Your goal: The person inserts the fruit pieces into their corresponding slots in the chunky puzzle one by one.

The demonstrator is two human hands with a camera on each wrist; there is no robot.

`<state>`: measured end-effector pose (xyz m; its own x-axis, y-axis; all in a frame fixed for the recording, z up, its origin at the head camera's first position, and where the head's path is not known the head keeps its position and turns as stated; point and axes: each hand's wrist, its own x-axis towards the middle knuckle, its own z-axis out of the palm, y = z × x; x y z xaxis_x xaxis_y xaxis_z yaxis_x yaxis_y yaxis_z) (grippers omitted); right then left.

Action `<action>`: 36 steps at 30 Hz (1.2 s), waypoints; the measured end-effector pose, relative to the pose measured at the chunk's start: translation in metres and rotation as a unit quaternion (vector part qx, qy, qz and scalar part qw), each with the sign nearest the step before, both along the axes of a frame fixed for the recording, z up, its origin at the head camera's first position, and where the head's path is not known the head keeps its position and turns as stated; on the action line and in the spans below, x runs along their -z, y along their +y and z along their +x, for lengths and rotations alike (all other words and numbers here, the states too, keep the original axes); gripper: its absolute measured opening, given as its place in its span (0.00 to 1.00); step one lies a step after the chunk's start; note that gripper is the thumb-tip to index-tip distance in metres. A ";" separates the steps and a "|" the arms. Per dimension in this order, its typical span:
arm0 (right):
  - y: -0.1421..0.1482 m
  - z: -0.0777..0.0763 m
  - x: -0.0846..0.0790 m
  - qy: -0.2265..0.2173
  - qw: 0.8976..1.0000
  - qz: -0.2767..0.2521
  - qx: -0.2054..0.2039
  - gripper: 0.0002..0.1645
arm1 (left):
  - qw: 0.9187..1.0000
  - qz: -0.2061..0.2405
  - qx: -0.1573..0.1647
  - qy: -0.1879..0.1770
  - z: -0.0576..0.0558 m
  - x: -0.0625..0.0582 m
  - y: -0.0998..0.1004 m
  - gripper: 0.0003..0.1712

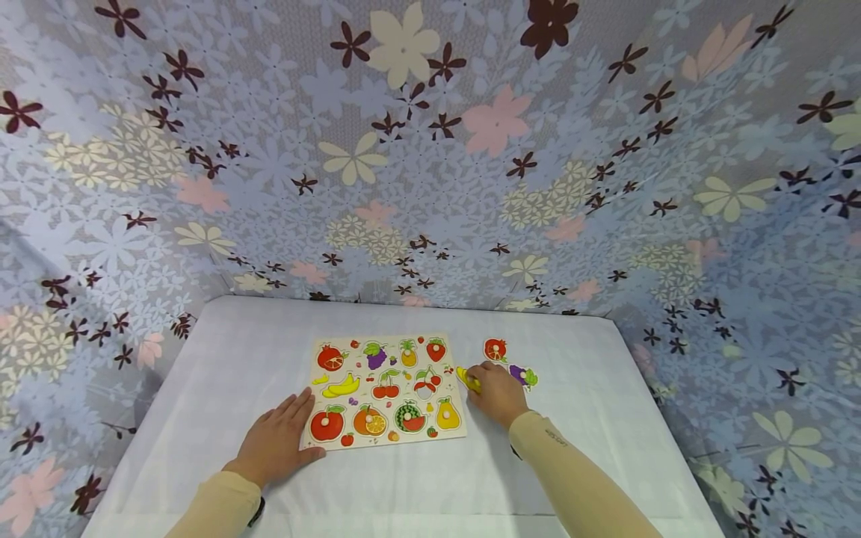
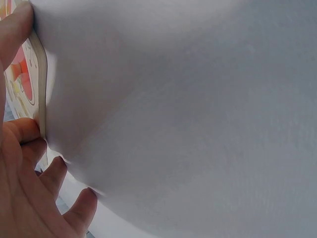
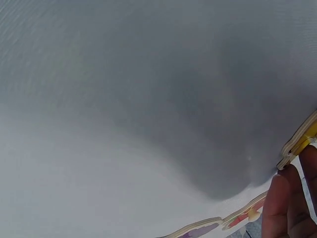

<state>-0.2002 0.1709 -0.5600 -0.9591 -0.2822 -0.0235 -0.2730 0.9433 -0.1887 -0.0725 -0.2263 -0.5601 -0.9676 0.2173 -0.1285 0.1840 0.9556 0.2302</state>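
Observation:
A wooden fruit puzzle board lies flat on the white-covered table. My left hand rests along its left side, fingers extended and thumb near the lower left corner; in the left wrist view, fingertips touch the board's edge. Just off the right side of the board, my right hand pinches a yellow banana puzzle piece, partly covered by the fingers. Beyond that hand lies a pomegranate piece, and a grape piece is close by its right side. Knobbed pieces such as the pear sit in the board.
The white cloth covers the tabletop. Flower-patterned fabric rises behind the table and at both sides. The board's banana picture, pomegranate picture and grape picture show no knobs.

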 end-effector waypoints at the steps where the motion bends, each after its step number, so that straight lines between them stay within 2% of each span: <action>1: 0.000 0.000 0.000 0.001 1.000 0.003 -0.001 0.19 | 1.000 -0.001 0.001 0.001 0.000 0.001 0.000 0.58; 5: 0.001 0.000 0.001 0.005 1.000 0.012 -0.006 0.19 | 1.000 -0.002 -0.001 0.000 0.000 0.002 -0.001 0.58; 16: 0.003 -0.002 0.000 0.002 1.000 0.022 -0.008 0.22 | 1.000 -0.002 0.001 -0.003 0.002 -0.005 0.001 0.58; 25: 0.004 -0.001 0.000 0.002 1.000 0.000 0.004 0.20 | 1.000 -0.007 0.001 -0.001 -0.001 0.000 -0.001 0.58; 36: 0.007 -0.001 0.002 0.012 1.000 -0.002 -0.007 0.20 | 1.000 -0.009 -0.002 0.000 -0.003 0.005 -0.002 0.59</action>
